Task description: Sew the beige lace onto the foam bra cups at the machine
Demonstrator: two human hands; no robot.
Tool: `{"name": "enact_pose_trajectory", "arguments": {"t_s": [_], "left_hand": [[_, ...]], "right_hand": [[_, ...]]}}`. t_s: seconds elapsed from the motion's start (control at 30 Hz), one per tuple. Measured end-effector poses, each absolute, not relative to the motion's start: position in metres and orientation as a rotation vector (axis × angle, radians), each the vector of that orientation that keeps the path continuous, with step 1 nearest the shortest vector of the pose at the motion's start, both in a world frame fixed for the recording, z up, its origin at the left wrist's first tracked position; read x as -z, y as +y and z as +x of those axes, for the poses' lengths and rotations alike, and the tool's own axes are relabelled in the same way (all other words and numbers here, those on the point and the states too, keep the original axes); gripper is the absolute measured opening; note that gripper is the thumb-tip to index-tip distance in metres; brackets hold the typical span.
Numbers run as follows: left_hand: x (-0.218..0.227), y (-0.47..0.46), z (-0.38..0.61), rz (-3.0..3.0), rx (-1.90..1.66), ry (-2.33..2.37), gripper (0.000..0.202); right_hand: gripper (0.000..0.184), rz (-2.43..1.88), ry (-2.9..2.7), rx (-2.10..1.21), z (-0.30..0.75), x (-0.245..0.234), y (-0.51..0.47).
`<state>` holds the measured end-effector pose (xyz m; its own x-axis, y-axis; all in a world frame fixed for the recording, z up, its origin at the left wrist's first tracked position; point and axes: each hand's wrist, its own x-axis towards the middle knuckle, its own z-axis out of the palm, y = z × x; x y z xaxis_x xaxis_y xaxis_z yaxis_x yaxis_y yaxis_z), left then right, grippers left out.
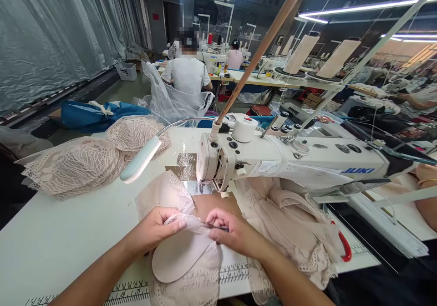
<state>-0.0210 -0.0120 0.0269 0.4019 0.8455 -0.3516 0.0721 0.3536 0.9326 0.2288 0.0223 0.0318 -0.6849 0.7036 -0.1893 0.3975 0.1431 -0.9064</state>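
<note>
A beige lace bra piece [184, 258] with a smooth moulded cup hangs over the table's front edge. My left hand [160, 228] pinches its lace-trimmed upper edge between thumb and fingers. Close beside it, my right hand [234, 233] is closed around a small dark tool [221, 228] that looks like thread snips; its tip meets the lace edge and is partly hidden by fingers. Another part of the lace fabric [164, 192] lies just beyond my left hand. Both hands are in front of the needle area of a white JUKI sewing machine [266, 153].
Stacked lace cups [78, 165] lie at the left, near a lit gooseneck lamp [141, 159]. More beige pieces [287, 219] are heaped right of my hands, by a red-handled object [345, 247]. Thread cones [302, 53] stand behind. A person in white [187, 76] sits ahead.
</note>
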Motion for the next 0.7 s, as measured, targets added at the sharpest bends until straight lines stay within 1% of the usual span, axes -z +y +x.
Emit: {"name": "enact_pose_trajectory", "arguments": {"t_s": [0.1,0.23,0.4,0.5,0.63,0.7], "left_hand": [[-0.030,-0.016,-0.017,1.058,-0.632,1.010,0.040],[-0.031,-0.017,-0.013,1.059,-0.635,1.016,0.044],[-0.030,-0.016,-0.013,1.161,-0.663,0.991,0.040],[-0.025,-0.015,-0.012,1.183,-0.662,0.974,0.041],[-0.023,-0.015,-0.010,1.200,-0.624,0.969,0.045],[-0.027,-0.016,-0.014,1.299,-0.586,1.024,0.045]], "right_hand": [[0.026,-1.013,-2.100,-1.463,0.225,-0.039,0.027],[0.020,-1.010,-2.166,-1.344,0.210,-0.045,0.031],[0.015,-1.038,-2.165,-1.392,0.196,-0.049,0.030],[0.014,-1.008,-2.131,-1.427,0.190,-0.048,0.027],[0.014,-0.986,-2.086,-1.398,0.187,-0.041,0.026],[0.013,-1.020,-2.063,-1.343,0.188,-0.037,0.027]]}}
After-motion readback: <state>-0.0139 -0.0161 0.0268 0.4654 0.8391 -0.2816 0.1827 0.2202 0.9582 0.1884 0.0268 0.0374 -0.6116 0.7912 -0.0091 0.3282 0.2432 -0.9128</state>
